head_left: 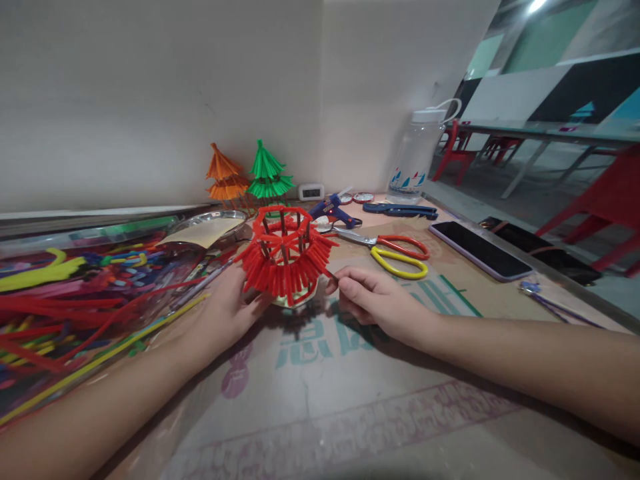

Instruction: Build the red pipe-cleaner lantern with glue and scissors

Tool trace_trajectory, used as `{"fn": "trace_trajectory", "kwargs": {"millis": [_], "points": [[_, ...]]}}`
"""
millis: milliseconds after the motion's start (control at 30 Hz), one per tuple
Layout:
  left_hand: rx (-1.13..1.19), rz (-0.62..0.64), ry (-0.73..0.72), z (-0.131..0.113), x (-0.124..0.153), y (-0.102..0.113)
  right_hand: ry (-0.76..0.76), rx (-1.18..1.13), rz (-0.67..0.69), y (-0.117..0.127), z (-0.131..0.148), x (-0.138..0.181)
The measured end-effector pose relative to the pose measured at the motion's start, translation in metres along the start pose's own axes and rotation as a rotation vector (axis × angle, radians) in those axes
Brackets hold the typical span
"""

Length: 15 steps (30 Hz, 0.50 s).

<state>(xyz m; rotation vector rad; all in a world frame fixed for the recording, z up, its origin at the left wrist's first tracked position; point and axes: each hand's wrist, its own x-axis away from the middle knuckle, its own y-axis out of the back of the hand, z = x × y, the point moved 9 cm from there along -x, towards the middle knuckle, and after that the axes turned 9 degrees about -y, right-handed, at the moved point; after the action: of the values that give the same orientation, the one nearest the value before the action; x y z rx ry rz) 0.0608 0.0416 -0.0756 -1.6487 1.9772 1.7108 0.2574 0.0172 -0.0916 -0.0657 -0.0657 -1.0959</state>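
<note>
A red pipe-cleaner model (287, 263), like a tiered pavilion with a flared fringe roof and an open octagonal frame on top, is held just above the cardboard. My left hand (230, 303) is closed around its left side and base; its fingertips are partly hidden behind the model. A pale base plate (295, 297) shows under the fringe. At the model's right edge, my right hand (370, 297) is closed in a pinch beside the fringe. Something thin and dark shows at its fingertips, too small to name.
Pipe cleaners (65, 300) lie heaped at left near a metal tray (220, 219). Behind stand orange (223, 175) and green (270, 175) models, and a blue glue gun (333, 210). Scissors (395, 253), pliers (400, 211), a phone (480, 250) and a bottle (411, 157) are at right.
</note>
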Motion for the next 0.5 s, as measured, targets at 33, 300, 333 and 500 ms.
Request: {"fn": "trace_trajectory", "kwargs": {"millis": [33, 300, 333, 500], "points": [[-0.009, 0.004, 0.004, 0.0006, 0.0003, 0.0001, -0.004, -0.001, -0.004, 0.0005, -0.0001, 0.0002], [-0.070, 0.029, 0.029, 0.0053, 0.0031, 0.0003, -0.005, -0.003, -0.019, 0.0023, -0.0024, -0.0002], [-0.069, 0.026, 0.028, 0.0061, 0.0036, 0.0001, -0.004, -0.006, -0.016, 0.0021, -0.0026, -0.0005], [-0.080, 0.015, 0.005, 0.0048, 0.0027, 0.0003, 0.017, 0.001, -0.012, 0.0014, 0.0001, -0.0004]]}}
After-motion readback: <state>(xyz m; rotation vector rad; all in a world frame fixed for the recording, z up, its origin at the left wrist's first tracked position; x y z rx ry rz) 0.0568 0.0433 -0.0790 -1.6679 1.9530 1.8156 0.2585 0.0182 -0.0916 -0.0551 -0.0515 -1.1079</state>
